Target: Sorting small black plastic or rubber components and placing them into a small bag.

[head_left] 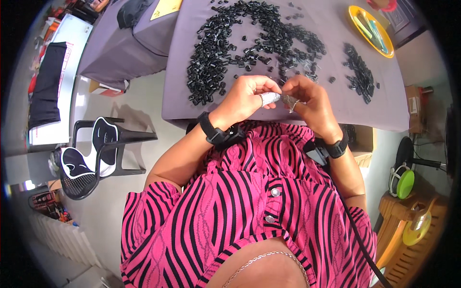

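My left hand [246, 98] and my right hand [312, 100] meet over the near edge of the table, fingertips almost touching. Both are pinched closed. Whatever sits between the fingertips is too small to make out. A pale wrapping [270, 99] covers my left thumb, and a darker, frayed wrapping [289, 102] is on my right thumb. Just beyond the hands, a large spread of small, shiny black pieces [206, 72] lies loose on the grey-draped table [240, 111]. To the right is a smaller heap of black pieces [360, 74].
A yellow oval tray [353, 14] with long flat items stands at the far right of the table. Another person's hand [382, 4] shows past it. On the left are a black-and-white chair [101, 149] and a second grey-covered table [108, 53]. A cable [357, 230] runs down my right side.
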A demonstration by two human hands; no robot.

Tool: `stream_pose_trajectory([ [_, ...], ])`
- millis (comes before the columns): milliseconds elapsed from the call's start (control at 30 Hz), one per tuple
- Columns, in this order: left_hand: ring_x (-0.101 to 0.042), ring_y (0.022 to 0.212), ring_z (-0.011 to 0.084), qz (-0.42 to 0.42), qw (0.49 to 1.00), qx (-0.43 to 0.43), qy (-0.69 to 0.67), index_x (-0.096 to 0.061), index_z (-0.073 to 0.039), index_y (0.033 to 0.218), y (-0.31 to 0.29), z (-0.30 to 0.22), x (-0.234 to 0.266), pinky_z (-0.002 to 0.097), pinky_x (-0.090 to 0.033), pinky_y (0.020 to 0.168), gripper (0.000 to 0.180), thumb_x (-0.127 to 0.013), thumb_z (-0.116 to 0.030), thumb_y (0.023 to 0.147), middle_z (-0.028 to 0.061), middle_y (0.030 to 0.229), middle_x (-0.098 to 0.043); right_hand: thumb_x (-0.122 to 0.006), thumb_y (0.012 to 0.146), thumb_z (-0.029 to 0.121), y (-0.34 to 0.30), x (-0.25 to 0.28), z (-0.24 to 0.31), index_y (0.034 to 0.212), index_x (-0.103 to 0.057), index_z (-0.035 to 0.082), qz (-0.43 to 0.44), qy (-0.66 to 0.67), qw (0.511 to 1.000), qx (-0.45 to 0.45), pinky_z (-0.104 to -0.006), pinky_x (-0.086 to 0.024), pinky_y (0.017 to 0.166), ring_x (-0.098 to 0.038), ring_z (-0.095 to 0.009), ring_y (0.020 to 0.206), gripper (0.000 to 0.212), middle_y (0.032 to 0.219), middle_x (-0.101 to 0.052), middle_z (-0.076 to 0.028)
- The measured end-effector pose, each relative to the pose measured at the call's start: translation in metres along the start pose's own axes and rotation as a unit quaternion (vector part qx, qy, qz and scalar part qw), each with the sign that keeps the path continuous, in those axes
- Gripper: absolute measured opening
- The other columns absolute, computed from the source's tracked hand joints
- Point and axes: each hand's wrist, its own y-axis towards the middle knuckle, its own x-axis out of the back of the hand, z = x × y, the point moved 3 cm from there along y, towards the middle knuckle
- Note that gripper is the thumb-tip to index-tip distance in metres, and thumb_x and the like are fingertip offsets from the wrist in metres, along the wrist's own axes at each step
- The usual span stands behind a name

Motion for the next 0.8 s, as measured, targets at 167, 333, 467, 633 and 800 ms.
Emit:
stream_pose_trajectory([
  [167,-0.066,0.077,0.0117,0.022,0.999,0.011,-0.023,-0.067,0.003,0.101,-0.0026,-0.0016,-0.0041,0.0261,-0.056,0.072,0.014,-0.057,0.004,0.091,0.0061,0.087,-0.069,-0.06,0.081,-0.015,0.0023,-0.0005,0.0002,0.104,-0.059,0.0,-0.004,0.002,1.0,0.0,-0.0234,-0.05,0.076,-0.06,-0.007,0.085,0.027,0.092,-0.061,-0.001],
  [333,-0.066,0.078,0.0115,0.002,1.0,-0.012,-0.015,-0.067,0.001,0.105,0.0026,-0.0071,0.0017,0.025,-0.055,0.073,0.015,-0.059,0.001,0.092,0.0063,0.09,-0.07,-0.059,0.08,-0.016,0.0045,0.0051,0.0033,0.105,-0.059,0.0,-0.006,0.042,0.999,0.024,-0.0233,-0.05,0.078,-0.06,-0.008,0.088,0.03,0.094,-0.061,-0.001],
  [467,-0.066,0.078,0.0119,-0.004,1.0,0.002,-0.022,-0.066,0.002,0.106,0.0017,-0.0031,0.001,0.025,-0.055,0.072,0.016,-0.059,0.001,0.092,0.0069,0.091,-0.07,-0.058,0.08,-0.016,0.0028,0.0046,0.0013,0.106,-0.059,0.0,-0.008,0.048,0.999,0.016,-0.0236,-0.05,0.08,-0.06,-0.008,0.088,0.03,0.094,-0.061,-0.001],
  [633,-0.066,0.079,0.0127,-0.062,0.998,-0.019,0.006,-0.065,0.003,0.11,0.0037,-0.0093,0.0036,0.025,-0.054,0.073,0.019,-0.059,-0.001,0.093,0.0079,0.094,-0.07,-0.058,0.078,-0.017,0.0007,0.001,-0.0018,0.104,-0.061,-0.002,-0.008,0.011,1.0,0.017,-0.0243,-0.051,0.08,-0.061,-0.01,0.089,0.03,0.096,-0.063,-0.002],
  [800,-0.066,0.079,0.0127,-0.038,0.999,-0.015,0.028,-0.065,0.003,0.114,0.0044,-0.0083,0.0045,0.0257,-0.054,0.074,0.022,-0.056,0.0,0.093,0.0082,0.095,-0.07,-0.059,0.073,-0.017,0.0025,-0.0011,-0.0029,0.107,-0.066,-0.004,-0.015,-0.035,0.999,0.038,-0.0274,-0.053,0.084,-0.064,-0.014,0.097,0.037,0.1,-0.066,-0.006],
])
